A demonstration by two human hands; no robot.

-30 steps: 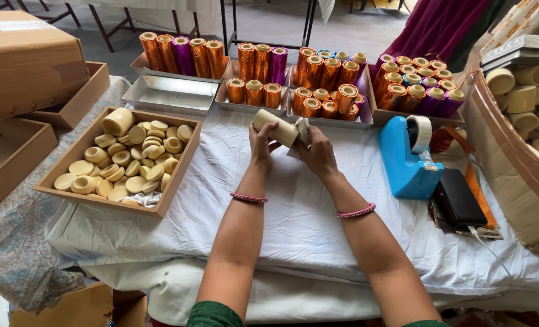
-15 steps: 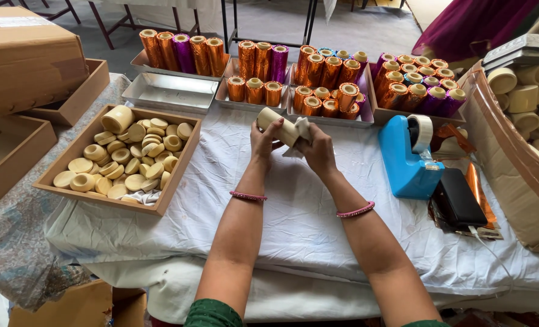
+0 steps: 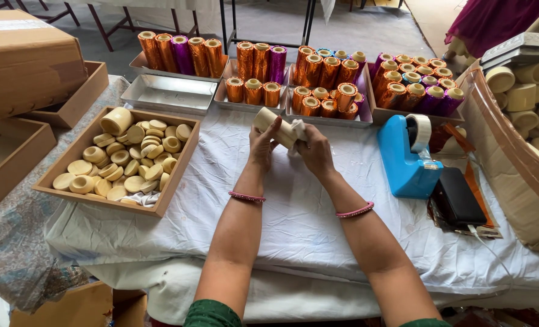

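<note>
A cream spool [image 3: 276, 126] is held above the far middle of the table [image 3: 233, 230], just short of the trays along its far edge. The left hand [image 3: 262, 145] is closed around the spool's near end, and the right hand [image 3: 313, 151] is closed on its other end, where a bit of white cloth or paper [image 3: 298, 130] is pinched against it; which of the two it is cannot be told. The spool is tilted, its left end raised toward the foil rolls [image 3: 254, 91].

Several slips are judged possible from here. The spool is gripped only at its ends, over a loose white cloth, so a relaxed finger could let it drop and roll toward the far edge, where the short foil rolls stand upright and close together in a metal tray [image 3: 227, 104]. One knock could topple several of them. The white scrap is held by fingertips alone and could be lost or creased if the spool is turned too fast.

The blue tape dispenser [image 3: 405, 157] stands just right of the right hand, near the right edge; a wide sweep of that elbow or wrist could shove it against the black case [image 3: 457, 197] beside it. The wooden box [image 3: 175, 175] of cream discs near the left edge lies well apart from the hands and is judged safe, though its corner overhangs a fold in the cloth, so a tug on the cloth could shift it.
</note>
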